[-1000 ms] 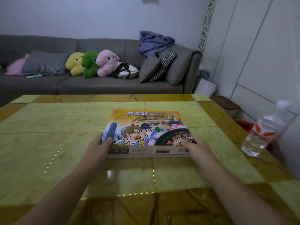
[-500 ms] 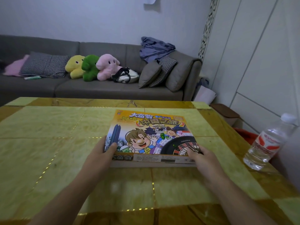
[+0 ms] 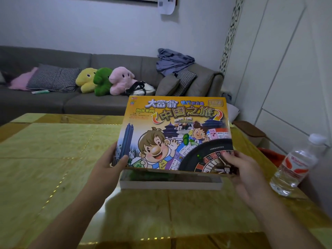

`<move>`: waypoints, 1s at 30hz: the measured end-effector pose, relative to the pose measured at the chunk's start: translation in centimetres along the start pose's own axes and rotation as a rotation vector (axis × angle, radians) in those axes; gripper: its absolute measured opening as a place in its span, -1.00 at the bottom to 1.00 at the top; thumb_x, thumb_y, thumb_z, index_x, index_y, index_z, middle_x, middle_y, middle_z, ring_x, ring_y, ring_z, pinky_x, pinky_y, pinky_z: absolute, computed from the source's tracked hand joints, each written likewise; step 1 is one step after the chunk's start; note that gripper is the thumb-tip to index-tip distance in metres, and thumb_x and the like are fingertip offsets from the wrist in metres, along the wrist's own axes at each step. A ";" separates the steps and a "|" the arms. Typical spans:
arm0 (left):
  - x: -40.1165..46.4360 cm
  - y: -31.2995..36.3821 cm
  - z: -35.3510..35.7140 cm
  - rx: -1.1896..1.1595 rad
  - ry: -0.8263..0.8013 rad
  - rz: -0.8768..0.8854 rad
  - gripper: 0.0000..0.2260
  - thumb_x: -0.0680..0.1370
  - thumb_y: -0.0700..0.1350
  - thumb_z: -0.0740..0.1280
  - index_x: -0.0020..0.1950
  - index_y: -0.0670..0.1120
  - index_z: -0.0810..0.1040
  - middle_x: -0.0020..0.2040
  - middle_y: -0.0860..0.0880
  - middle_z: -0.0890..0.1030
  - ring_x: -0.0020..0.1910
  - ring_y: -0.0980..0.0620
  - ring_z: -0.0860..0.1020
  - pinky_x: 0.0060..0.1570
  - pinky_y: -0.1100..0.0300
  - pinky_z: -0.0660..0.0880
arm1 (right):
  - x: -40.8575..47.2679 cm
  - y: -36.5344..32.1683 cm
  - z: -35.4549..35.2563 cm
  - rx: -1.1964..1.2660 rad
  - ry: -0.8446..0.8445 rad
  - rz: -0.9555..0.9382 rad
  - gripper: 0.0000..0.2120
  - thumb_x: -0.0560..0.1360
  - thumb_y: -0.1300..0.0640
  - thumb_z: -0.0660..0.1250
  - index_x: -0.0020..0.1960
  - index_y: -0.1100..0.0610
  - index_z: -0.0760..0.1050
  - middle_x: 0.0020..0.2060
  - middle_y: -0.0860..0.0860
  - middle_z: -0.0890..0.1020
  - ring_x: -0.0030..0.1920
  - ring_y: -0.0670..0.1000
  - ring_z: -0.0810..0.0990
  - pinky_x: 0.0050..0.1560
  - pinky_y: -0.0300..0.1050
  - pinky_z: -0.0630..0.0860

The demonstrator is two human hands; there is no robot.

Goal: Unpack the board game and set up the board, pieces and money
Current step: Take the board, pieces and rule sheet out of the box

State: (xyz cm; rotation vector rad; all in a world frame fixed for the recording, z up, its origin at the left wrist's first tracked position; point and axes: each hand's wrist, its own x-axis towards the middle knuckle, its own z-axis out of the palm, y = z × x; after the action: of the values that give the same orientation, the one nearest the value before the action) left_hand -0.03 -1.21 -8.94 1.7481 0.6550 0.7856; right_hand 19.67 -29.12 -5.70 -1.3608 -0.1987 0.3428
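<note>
The board game's colourful lid [image 3: 176, 133], orange with cartoon children and a roulette wheel, is lifted and tilted up towards me. My left hand [image 3: 109, 164] grips its near left corner, thumb on top. My right hand [image 3: 240, 169] grips the near right corner, thumb on the roulette picture. Under the lid, the white box bottom [image 3: 170, 184] sits on the yellow-green table [image 3: 53, 168]. Something green shows inside it; the rest of its contents are hidden by the lid.
A clear water bottle [image 3: 296, 166] with a red label stands on the table at the right edge. Beyond the table is a grey sofa [image 3: 71, 103] with cushions and plush toys. White cabinets line the right wall.
The lid has come up off the box bottom and tilted towards me, held at both near corners. Before, the shut box lay flat on the table under my hands.
</note>
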 end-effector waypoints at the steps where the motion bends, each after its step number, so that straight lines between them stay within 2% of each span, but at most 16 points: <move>1: 0.0 0.1 -0.3 -0.012 0.009 0.004 -0.56 0.66 -0.16 0.35 0.50 0.18 0.46 0.18 0.15 0.69 0.10 0.21 0.65 0.10 0.20 0.51 | -0.3 -0.4 0.1 0.057 -0.034 0.017 -0.78 0.59 0.28 0.36 0.21 0.28 0.60 0.06 0.26 0.74 0.04 0.22 0.75 0.04 0.16 0.63; 4: -0.1 0.8 -0.9 -0.014 0.037 -0.014 -0.52 0.66 -0.15 0.37 0.48 0.28 0.42 0.15 0.27 0.66 0.16 0.26 0.61 0.18 0.09 0.48 | -1.4 -1.7 0.5 0.159 -0.103 -0.030 -0.68 0.51 0.32 0.38 0.26 0.29 0.56 0.11 0.27 0.72 0.04 0.21 0.75 -0.06 0.05 0.65; 7: -0.3 1.6 -1.0 -0.060 0.029 -0.062 -0.51 0.67 -0.07 0.35 0.56 0.25 0.34 0.36 0.15 0.57 0.30 0.11 0.53 0.23 -0.02 0.43 | -2.9 -2.9 1.5 0.094 -0.128 -0.204 -0.65 0.45 0.42 0.40 0.20 0.22 0.57 0.09 0.18 0.73 0.10 0.18 0.74 0.02 0.09 0.64; 9: -0.6 2.5 -0.9 -0.099 0.005 -0.082 -0.54 0.67 -0.02 0.33 0.56 0.20 0.37 0.44 0.13 0.50 0.27 0.05 0.56 0.13 0.03 0.47 | -3.9 -3.5 2.2 -0.098 -0.099 -0.352 -0.66 0.47 0.48 0.42 0.13 0.15 0.57 0.01 0.07 0.75 0.06 0.06 0.74 0.06 0.06 0.63; 11: -0.9 3.9 -0.8 -0.308 -0.080 -0.149 -0.63 0.67 0.06 0.27 0.49 0.09 0.47 0.40 0.04 0.59 0.16 -0.02 0.67 0.05 0.03 0.53 | -4.5 -3.4 2.7 -0.331 -0.082 -0.524 -0.70 0.48 0.43 0.49 0.03 0.08 0.55 -0.11 -0.01 0.70 -0.07 -0.03 0.69 -0.04 -0.12 0.61; 12: -1.0 4.4 -0.8 -0.478 -0.141 -0.189 -0.59 0.66 0.15 0.22 0.46 0.03 0.50 0.35 -0.04 0.63 0.14 -0.10 0.70 0.08 -0.06 0.55 | -4.6 -3.1 2.8 -0.459 -0.077 -0.615 -0.72 0.47 0.38 0.51 -0.04 0.06 0.53 -0.19 -0.04 0.64 -0.15 -0.06 0.63 -0.14 -0.19 0.55; 14: -1.3 5.2 -1.3 -0.739 -0.259 -0.260 -0.36 0.60 0.36 0.12 0.46 -0.06 0.51 0.32 -0.17 0.65 0.22 -0.25 0.66 0.21 -0.24 0.52 | -4.2 -2.1 2.7 -0.752 -0.032 -0.812 -0.71 0.47 0.32 0.54 -0.14 0.01 0.49 -0.25 -0.10 0.51 -0.17 -0.05 0.50 -0.21 -0.14 0.44; 15: -1.4 5.6 -1.6 -0.781 -0.311 -0.280 -0.27 0.57 0.44 0.09 0.47 -0.08 0.50 0.32 -0.20 0.65 0.26 -0.30 0.63 0.23 -0.29 0.52 | -3.9 -1.6 2.5 -0.893 -0.002 -0.901 -0.66 0.44 0.33 0.56 -0.17 -0.01 0.47 -0.24 -0.13 0.49 -0.13 -0.02 0.48 -0.17 -0.12 0.43; 17: -1.8 6.1 -1.5 -0.737 -0.380 -0.324 -0.22 0.49 0.50 0.20 0.46 -0.05 0.50 0.30 -0.22 0.65 0.23 -0.35 0.64 0.07 -0.29 0.63 | -3.6 -0.9 2.4 -1.063 0.011 -1.000 -0.57 0.32 0.45 0.57 -0.20 0.00 0.44 -0.23 -0.13 0.48 -0.07 0.02 0.47 -0.01 -0.10 0.40; 18: -2.0 6.1 -1.1 -0.682 -0.370 -0.354 -0.26 0.44 0.42 0.33 0.45 -0.05 0.50 0.27 -0.21 0.66 0.17 -0.35 0.67 -0.06 -0.26 0.67 | -3.7 -0.7 2.5 -1.103 0.001 -1.023 -0.54 0.27 0.49 0.55 -0.20 0.02 0.43 -0.23 -0.13 0.48 -0.07 0.03 0.47 0.05 -0.09 0.38; 20: -2.6 5.7 -0.1 -0.601 -0.284 -0.360 -0.39 0.45 0.04 0.56 0.44 -0.09 0.48 0.20 -0.24 0.69 0.02 -0.35 0.71 -0.23 -0.18 0.69 | -4.0 -0.8 2.5 -1.169 -0.006 -1.048 -0.54 0.21 0.51 0.52 -0.20 0.03 0.43 -0.23 -0.14 0.48 -0.04 0.03 0.47 0.14 -0.06 0.36; 21: -2.7 5.5 0.5 -0.589 -0.252 -0.345 -0.51 0.50 -0.15 0.53 0.40 -0.11 0.50 0.16 -0.23 0.70 -0.04 -0.36 0.71 -0.26 -0.16 0.69 | -4.2 -0.9 2.5 -1.207 -0.013 -1.040 -0.55 0.21 0.50 0.51 -0.18 0.03 0.45 -0.21 -0.15 0.49 0.00 0.03 0.46 0.17 -0.04 0.36; 23: -3.2 5.7 1.6 -0.615 -0.207 -0.311 -0.72 0.58 -0.32 0.37 0.24 -0.07 0.58 0.08 -0.16 0.74 -0.13 -0.36 0.71 -0.30 -0.11 0.69 | -4.9 -1.1 2.4 -1.305 -0.081 -1.006 -0.64 0.30 0.35 0.49 -0.09 -0.02 0.48 -0.11 -0.18 0.52 0.13 0.02 0.43 0.26 0.01 0.35; 26: -3.5 6.5 3.4 -0.600 -0.225 -0.240 -0.74 0.63 -0.31 0.31 0.23 -0.02 0.60 0.08 -0.09 0.75 -0.08 -0.31 0.72 -0.26 -0.06 0.70 | -5.8 -0.9 2.7 -1.372 -0.212 -1.010 -0.74 0.46 0.01 0.43 0.13 -0.13 0.52 0.06 -0.26 0.54 0.24 -0.04 0.39 0.31 -0.07 0.23; 28: -3.6 6.9 5.1 -0.588 -0.276 -0.212 -0.72 0.64 -0.25 0.31 0.28 0.03 0.58 0.10 -0.05 0.75 0.01 -0.22 0.73 -0.17 -0.10 0.71 | -5.8 -0.6 2.7 -1.363 -0.227 -1.054 -0.73 0.43 0.09 0.43 0.11 -0.11 0.57 0.02 -0.24 0.58 0.15 -0.02 0.44 0.17 -0.09 0.28; 30: -3.6 6.9 6.9 -0.562 -0.336 -0.212 -0.66 0.61 -0.14 0.34 0.37 0.10 0.55 0.17 0.03 0.74 0.12 -0.11 0.72 -0.04 -0.08 0.70 | -5.1 -0.5 2.0 -1.390 -0.187 -1.068 -0.70 0.30 0.25 0.45 -0.04 -0.04 0.59 -0.12 -0.19 0.58 0.01 0.00 0.47 -0.02 -0.10 0.37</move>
State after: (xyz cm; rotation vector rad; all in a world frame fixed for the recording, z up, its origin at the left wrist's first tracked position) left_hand 3.37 -10.04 -4.61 1.2301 0.3384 0.4532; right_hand 14.31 -29.14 -4.50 -2.2856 -1.4441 -0.7367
